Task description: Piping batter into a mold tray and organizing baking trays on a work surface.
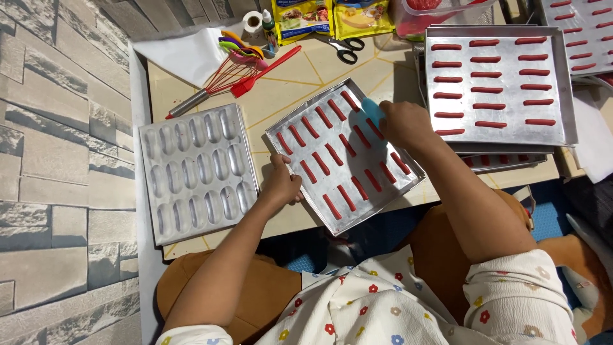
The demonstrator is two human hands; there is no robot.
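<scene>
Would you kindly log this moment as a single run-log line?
left hand: grips the edge of the baking tray | right hand: holds blue scraper over red strips | empty mould tray beside

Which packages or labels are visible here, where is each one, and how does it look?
Blue-and-yellow flat food pouch: table's far edge, beside the scissors.
Yellow flat food pouch: right of the first one.
Small green-capped bottle with a label: left of the pouches.
</scene>
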